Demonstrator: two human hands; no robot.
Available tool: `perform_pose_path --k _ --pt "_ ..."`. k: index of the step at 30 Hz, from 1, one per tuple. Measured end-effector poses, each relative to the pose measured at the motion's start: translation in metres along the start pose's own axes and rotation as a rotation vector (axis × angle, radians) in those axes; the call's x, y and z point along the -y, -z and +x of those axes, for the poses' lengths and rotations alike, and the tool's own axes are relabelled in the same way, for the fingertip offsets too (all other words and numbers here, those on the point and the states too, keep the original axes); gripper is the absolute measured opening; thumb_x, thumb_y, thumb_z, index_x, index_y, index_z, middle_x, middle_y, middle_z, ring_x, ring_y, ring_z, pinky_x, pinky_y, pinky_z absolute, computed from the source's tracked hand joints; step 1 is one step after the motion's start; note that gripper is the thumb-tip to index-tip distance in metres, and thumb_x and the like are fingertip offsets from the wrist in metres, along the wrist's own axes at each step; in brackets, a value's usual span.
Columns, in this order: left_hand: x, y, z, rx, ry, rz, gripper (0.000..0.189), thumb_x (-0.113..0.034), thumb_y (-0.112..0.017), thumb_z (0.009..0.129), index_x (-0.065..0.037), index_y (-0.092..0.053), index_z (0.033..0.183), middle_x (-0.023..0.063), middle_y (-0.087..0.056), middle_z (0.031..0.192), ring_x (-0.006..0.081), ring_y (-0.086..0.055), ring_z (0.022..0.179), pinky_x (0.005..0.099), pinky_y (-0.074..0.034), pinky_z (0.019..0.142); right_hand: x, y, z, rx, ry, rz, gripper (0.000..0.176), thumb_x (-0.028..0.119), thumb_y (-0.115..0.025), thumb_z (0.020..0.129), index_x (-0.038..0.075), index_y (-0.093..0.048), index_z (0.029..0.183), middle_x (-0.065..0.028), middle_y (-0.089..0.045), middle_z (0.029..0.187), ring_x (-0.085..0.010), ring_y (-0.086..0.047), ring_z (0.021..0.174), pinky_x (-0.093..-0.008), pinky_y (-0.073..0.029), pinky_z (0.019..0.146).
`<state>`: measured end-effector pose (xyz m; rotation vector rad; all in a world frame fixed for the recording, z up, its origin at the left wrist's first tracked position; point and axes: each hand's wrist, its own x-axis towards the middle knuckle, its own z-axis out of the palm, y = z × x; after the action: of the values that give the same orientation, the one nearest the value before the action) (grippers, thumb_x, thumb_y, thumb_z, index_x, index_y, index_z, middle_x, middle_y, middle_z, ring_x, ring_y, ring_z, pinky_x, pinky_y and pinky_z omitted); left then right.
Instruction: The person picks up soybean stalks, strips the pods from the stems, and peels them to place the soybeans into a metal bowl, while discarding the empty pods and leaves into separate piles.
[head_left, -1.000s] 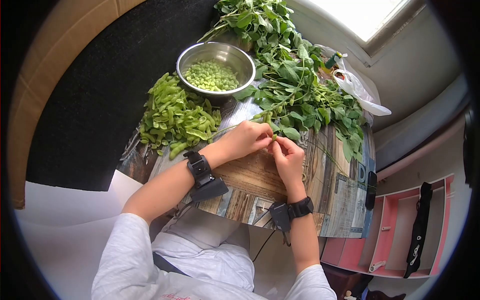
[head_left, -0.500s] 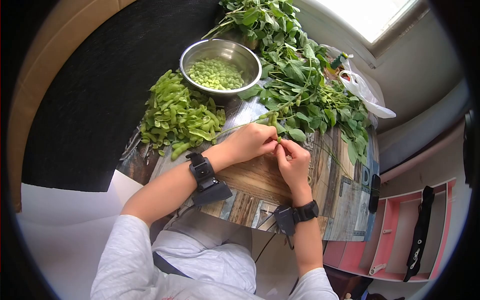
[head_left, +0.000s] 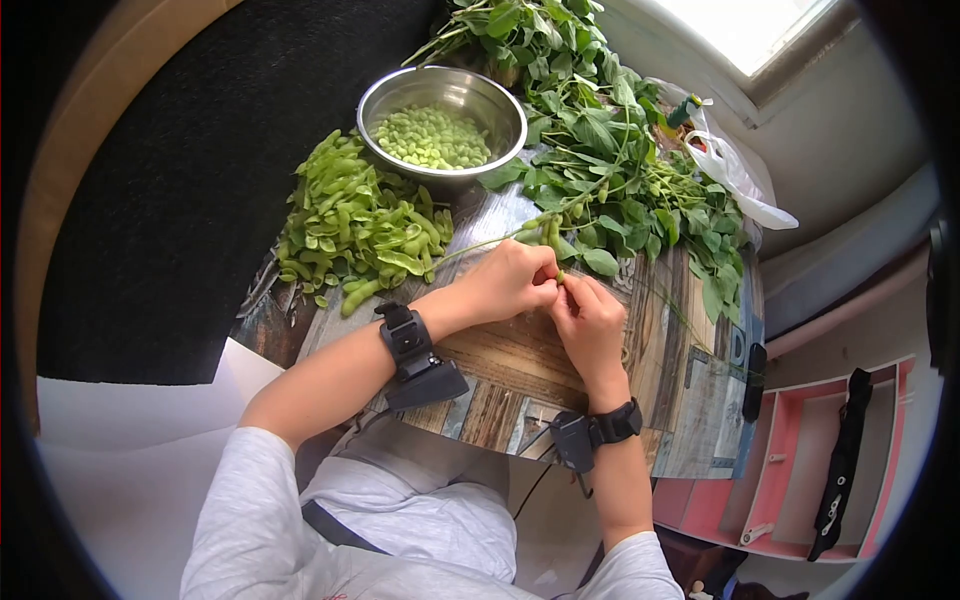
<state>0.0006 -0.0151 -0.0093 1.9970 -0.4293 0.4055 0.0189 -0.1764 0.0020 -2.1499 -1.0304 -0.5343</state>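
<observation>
Over the wooden-patterned table, my left hand [head_left: 512, 280] and my right hand [head_left: 592, 315] meet fingertip to fingertip. Both pinch a small green soybean pod [head_left: 561, 278], most of it covered by fingers. Just beyond them a soybean stem [head_left: 490, 243] with several pods on it lies across the tabletop. A steel bowl [head_left: 515, 135] holding shelled green soybeans [head_left: 435, 140] stands past my left hand. Left of the bowl is a heap of pods [head_left: 355, 220], many of them looking split and flat.
Leafy soybean plants [head_left: 610, 150] are piled along the back and right of the table [head_left: 500, 365]. A white plastic bag [head_left: 735, 175] sits at the far right. Below the table's right side is a pink and white shelf [head_left: 770, 465]. Black cloth-like material [head_left: 150, 220] spreads at the left.
Both hands stay together at the same pod with only slight finger movement. The whole view has shifted a little.
</observation>
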Motion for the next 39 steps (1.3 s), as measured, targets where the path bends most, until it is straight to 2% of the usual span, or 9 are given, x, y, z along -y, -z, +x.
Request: perform_pose_path --k 5,8,18,20,21,23,29,32,39 --pt "-0.002 -0.003 0.001 -0.003 0.076 -0.128 0.012 -0.008 -0.062 0.076 0.004 -0.059 0.076 0.0108 -0.063 0.062 0.0126 -0.060 0.049 0.0241 -0.048 0.046 0.003 0.000 -0.001 -0.007 -0.005 -0.076 0.013 0.000 -0.062 0.073 -0.002 -0.061 0.086 -0.0128 -0.054 0.068 -0.0288 -0.055 0.058 -0.0370 -0.045 0.052" --pt "-0.003 -0.003 0.001 0.001 0.145 -0.176 0.012 -0.008 -0.063 0.076 0.003 -0.059 0.076 0.0077 -0.063 0.061 0.0101 -0.060 0.049 0.0223 -0.047 0.045 0.001 0.000 -0.001 -0.016 0.019 -0.070 0.013 0.000 -0.062 0.074 -0.001 -0.061 0.086 -0.0127 -0.054 0.067 -0.0287 -0.055 0.058 -0.0370 -0.045 0.052" --pt "-0.006 -0.002 0.001 -0.004 0.182 -0.149 0.011 -0.008 -0.061 0.075 0.003 -0.059 0.076 0.0073 -0.062 0.062 0.0097 -0.059 0.048 0.0226 -0.045 0.044 -0.002 -0.002 -0.001 -0.022 0.033 -0.055 0.012 0.000 -0.062 0.074 -0.001 -0.061 0.086 -0.0125 -0.053 0.065 -0.0280 -0.054 0.056 -0.0364 -0.044 0.051" --pt "-0.005 -0.002 0.003 -0.002 0.191 -0.202 0.017 -0.010 -0.062 0.070 0.006 -0.060 0.073 0.0144 -0.062 0.060 0.0174 -0.061 0.049 0.0274 -0.048 0.049 -0.003 -0.001 -0.001 -0.014 0.004 -0.036 0.012 0.000 -0.062 0.074 -0.001 -0.062 0.086 -0.0128 -0.054 0.066 -0.0281 -0.055 0.056 -0.0361 -0.044 0.050" --pt "-0.005 0.000 0.004 -0.001 0.192 -0.202 0.017 -0.010 -0.062 0.070 0.006 -0.060 0.073 0.0144 -0.062 0.060 0.0174 -0.061 0.049 0.0274 -0.048 0.049 -0.003 0.000 0.000 -0.014 0.003 -0.036 0.012 0.000 -0.062 0.074 -0.001 -0.062 0.086 -0.0128 -0.054 0.066 -0.0281 -0.055 0.056 -0.0361 -0.044 0.050" --pt "-0.005 0.005 0.007 0.114 0.312 -0.294 0.011 -0.007 -0.061 0.075 0.004 -0.059 0.076 0.0064 -0.062 0.062 0.0095 -0.058 0.050 0.0219 -0.044 0.045 -0.002 0.001 0.002 -0.007 -0.048 0.066 0.012 0.000 -0.061 0.074 -0.001 -0.063 0.085 -0.0127 -0.055 0.065 -0.0261 -0.055 0.054 -0.0334 -0.044 0.049" --pt "0.003 0.014 0.012 0.259 0.429 -0.461 0.009 -0.006 -0.061 0.076 0.003 -0.059 0.076 0.0062 -0.060 0.061 0.0095 -0.055 0.049 0.0213 -0.043 0.045 -0.010 -0.001 0.001 0.057 -0.240 0.255 0.011 0.001 -0.061 0.074 -0.004 -0.064 0.084 -0.0105 -0.058 0.063 -0.0157 -0.054 0.051 -0.0256 -0.042 0.048" --pt "0.005 0.014 0.013 0.270 0.437 -0.477 0.009 -0.005 -0.060 0.077 0.003 -0.058 0.078 0.0063 -0.060 0.061 0.0092 -0.054 0.049 0.0209 -0.042 0.044 -0.012 -0.002 -0.001 0.050 -0.310 0.345 0.012 0.005 -0.064 0.076 -0.003 -0.064 0.084 -0.0082 -0.060 0.064 -0.0121 -0.055 0.053 -0.0241 -0.042 0.049" --pt "0.007 0.010 0.013 0.213 0.436 -0.558 0.009 -0.006 -0.057 0.080 0.002 -0.055 0.084 0.0061 -0.060 0.063 0.0091 -0.054 0.048 0.0207 -0.040 0.043 -0.009 0.002 0.004 -0.031 -0.311 0.281 0.013 0.010 -0.068 0.078 -0.002 -0.063 0.081 -0.0059 -0.060 0.068 -0.0106 -0.056 0.055 -0.0228 -0.043 0.050"
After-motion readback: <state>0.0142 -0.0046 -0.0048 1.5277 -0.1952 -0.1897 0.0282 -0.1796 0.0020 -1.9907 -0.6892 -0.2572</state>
